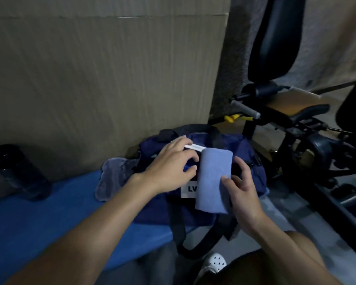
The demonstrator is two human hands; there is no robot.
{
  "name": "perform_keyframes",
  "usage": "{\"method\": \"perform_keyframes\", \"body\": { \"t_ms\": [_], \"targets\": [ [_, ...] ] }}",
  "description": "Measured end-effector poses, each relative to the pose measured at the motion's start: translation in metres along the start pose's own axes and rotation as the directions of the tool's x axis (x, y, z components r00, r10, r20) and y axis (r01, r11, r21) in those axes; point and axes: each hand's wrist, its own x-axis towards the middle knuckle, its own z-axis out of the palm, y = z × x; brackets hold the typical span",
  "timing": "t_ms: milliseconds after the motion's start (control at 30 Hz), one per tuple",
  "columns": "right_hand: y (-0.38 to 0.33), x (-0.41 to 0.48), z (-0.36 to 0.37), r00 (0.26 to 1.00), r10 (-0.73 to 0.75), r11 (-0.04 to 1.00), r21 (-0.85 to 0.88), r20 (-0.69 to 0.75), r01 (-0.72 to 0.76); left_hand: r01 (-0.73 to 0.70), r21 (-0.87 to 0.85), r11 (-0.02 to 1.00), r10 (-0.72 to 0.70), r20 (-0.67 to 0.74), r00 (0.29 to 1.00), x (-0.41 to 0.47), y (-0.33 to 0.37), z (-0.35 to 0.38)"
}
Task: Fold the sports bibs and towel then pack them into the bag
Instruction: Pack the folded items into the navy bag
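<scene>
Head view, one frame.

1. Right hand: gripped a folded light-blue cloth, thumb pressed on its front face, the other fingers curled round behind its right edge. Whether this cloth was a bib or the towel could not be told.

2. Folded light-blue cloth: a compact oblong, held nearly upright and tilted slightly, above the top of the bag and in front of it.

3. Left hand: reached across to the top of the bag, fingers curled downward against the navy fabric just left of the cloth. The forefinger touched a white strip lying along the bag's top. Whether the hand pinched the fabric or only rested on it could not be told.

4. Bag: navy, soft-sided, with black straps hanging down at the front and a white label partly hidden behind the cloth, the letters "LV" showing. It stood at the right end of a blue surface.

5. Grey cloth: flat on the blue surface, touching the bag's left side, its edge wavy.

6. Dark bottle: upright at the far left of the surface, well apart from the bag.

7. Cardboard sheet: upright behind the surface.

8. Exercise machine: black frame, to the right of the bag.

9. White shoe: perforated, on the floor below the bag.
</scene>
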Motion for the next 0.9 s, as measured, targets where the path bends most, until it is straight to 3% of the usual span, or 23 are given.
{"method": "perform_keyframes", "body": {
  "t_ms": [133, 200, 433, 633, 767, 833, 900],
  "targets": [
    [0.004, 0.008, -0.028, 0.999, -0.045, 0.995, -0.087, -0.025, 0.043, -0.092, 0.267, 0.959, 0.018, 0.267, 0.964, 0.032, -0.010, 0.015],
    [0.006, 0.011, -0.036, 0.996, -0.092, 0.984, -0.153, -0.007, 0.090, -0.077, 0.317, 0.945, -0.027, 0.311, 0.950, 0.041, -0.014, 0.016],
    [0.018, 0.036, -0.025, 0.967, -0.255, 0.879, -0.414, 0.012, 0.237, 0.031, 0.158, 0.987, -0.060, 0.179, 0.982, 0.070, -0.013, 0.003],
    [0.008, 0.080, 0.006, 0.970, -0.214, 0.850, -0.468, 0.114, 0.243, 0.023, 0.115, 0.993, -0.041, 0.160, 0.986, 0.091, -0.024, -0.011],
    [0.009, 0.114, 0.025, 0.979, -0.177, 0.802, -0.562, 0.099, 0.202, 0.002, 0.103, 0.995, -0.021, 0.177, 0.984, 0.098, -0.027, -0.018],
    [0.013, 0.131, 0.031, 0.988, -0.104, 0.740, -0.655, 0.118, 0.156, 0.002, 0.092, 0.996, -0.018, 0.179, 0.984, 0.100, -0.028, -0.021],
    [0.018, 0.140, 0.036, 0.986, -0.094, 0.526, -0.834, 0.136, 0.165, -0.012, 0.090, 0.996, -0.005, 0.188, 0.982, 0.100, -0.030, -0.023]
  ]
}}
